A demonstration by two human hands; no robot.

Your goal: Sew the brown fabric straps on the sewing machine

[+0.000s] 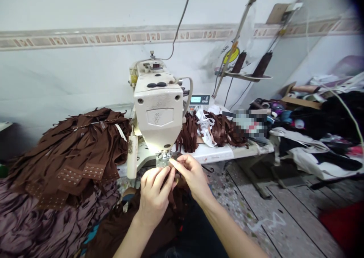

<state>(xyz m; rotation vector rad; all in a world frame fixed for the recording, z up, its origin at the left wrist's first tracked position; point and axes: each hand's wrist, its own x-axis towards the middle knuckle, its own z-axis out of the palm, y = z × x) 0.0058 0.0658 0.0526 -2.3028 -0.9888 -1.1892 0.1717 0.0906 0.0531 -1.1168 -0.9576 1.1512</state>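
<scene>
Left hand and right hand meet in a tight pinch on a narrow brown fabric strip, held between thumbs and fingertips just in front of the presser foot of a cream sewing machine. (A short grip this close to the foot is the sound way: it leaves the strip little room to twist.) Brown cloth lies over the person's lap below the hands. At the left of the frame sits a large pile of brown strips with dotted tabs, and right of the machine, on the table, lies a heap of brown ribbon with white trim.
</scene>
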